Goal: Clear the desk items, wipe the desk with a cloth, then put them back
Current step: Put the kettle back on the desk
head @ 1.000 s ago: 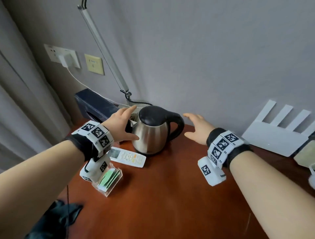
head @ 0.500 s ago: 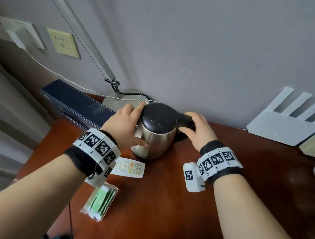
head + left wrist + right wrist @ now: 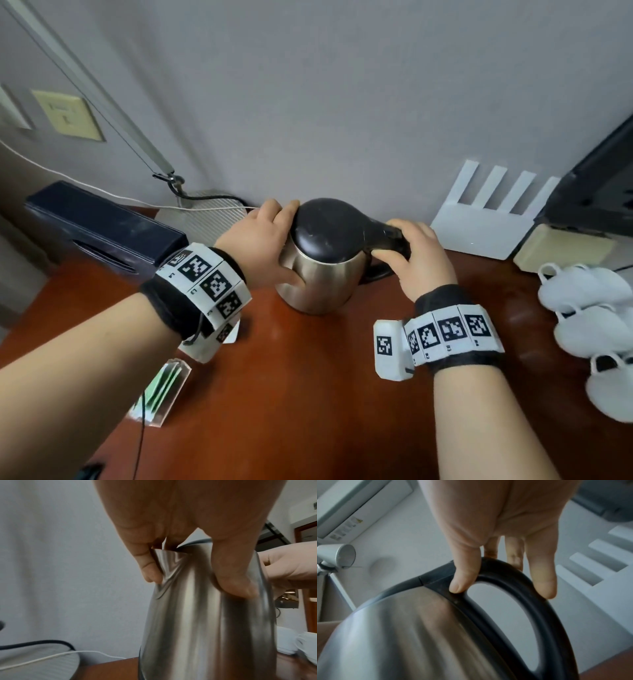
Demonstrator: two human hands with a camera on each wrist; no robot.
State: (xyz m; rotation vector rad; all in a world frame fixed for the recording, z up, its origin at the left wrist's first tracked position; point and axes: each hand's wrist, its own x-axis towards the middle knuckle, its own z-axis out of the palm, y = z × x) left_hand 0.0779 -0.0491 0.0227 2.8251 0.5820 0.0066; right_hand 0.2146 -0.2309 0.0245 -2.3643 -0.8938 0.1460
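A steel kettle [image 3: 320, 277] with a black lid and black handle [image 3: 383, 236] stands on the red-brown desk [image 3: 291, 394] near the wall. My left hand [image 3: 263, 246] grips the kettle's body at the spout side, thumb in front and fingers behind; in the left wrist view the thumb [image 3: 235, 577] presses the steel kettle [image 3: 205, 622]. My right hand [image 3: 414, 257] curls over the top of the handle. In the right wrist view my thumb [image 3: 464, 573] and fingers straddle the handle [image 3: 513, 582].
A dark box [image 3: 102, 226] and a lamp base [image 3: 202, 219] with cables sit at the back left. A clear card holder [image 3: 161, 390] lies at the front left. A white router [image 3: 489, 219] leans on the wall, and several white cups [image 3: 589, 318] stand at the right.
Both hands closed in on the kettle: the left from beside the spout onto the body, the right from open air onto the handle. The view swung right, and the remote is now hidden.
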